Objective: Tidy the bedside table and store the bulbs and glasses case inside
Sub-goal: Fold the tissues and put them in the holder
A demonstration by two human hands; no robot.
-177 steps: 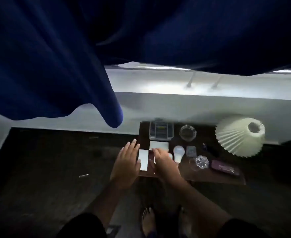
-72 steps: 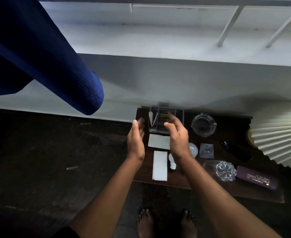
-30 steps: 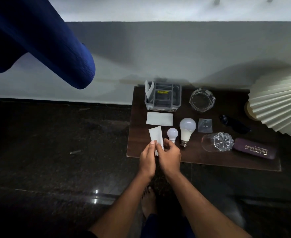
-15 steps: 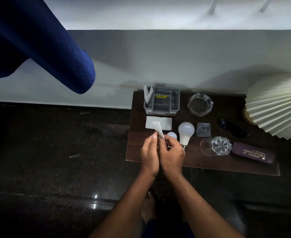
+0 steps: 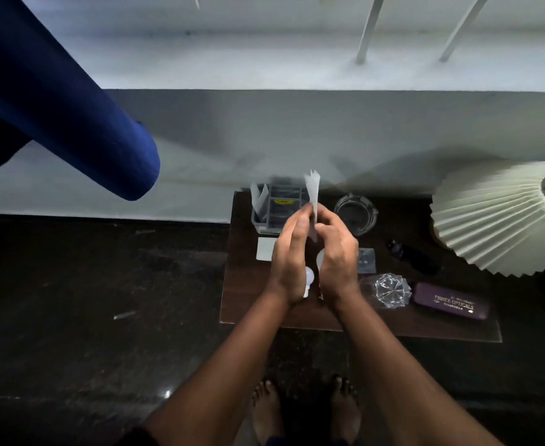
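Both hands hold a folded white paper slip (image 5: 313,196) upright above the dark bedside table (image 5: 248,304). My left hand (image 5: 288,259) and my right hand (image 5: 337,252) pinch its lower end together. Under them the small bulb (image 5: 309,276) shows between the wrists; the large bulb (image 5: 320,257) is mostly hidden. The purple glasses case (image 5: 451,305) lies at the table's right front. A grey organiser tray (image 5: 269,209) with another paper slip stands at the back.
A white paper (image 5: 266,254) lies flat behind the left hand. A glass ashtray (image 5: 356,214), a small packet (image 5: 366,260), a dark bottle (image 5: 412,257), a cut-glass tumbler (image 5: 390,289) and a pleated lamp shade (image 5: 496,217) fill the table's right. A blue curtain (image 5: 55,101) hangs left.
Both hands have lifted the paper slip from the table's front toward the grey tray at the back, and the slip now stands upright.
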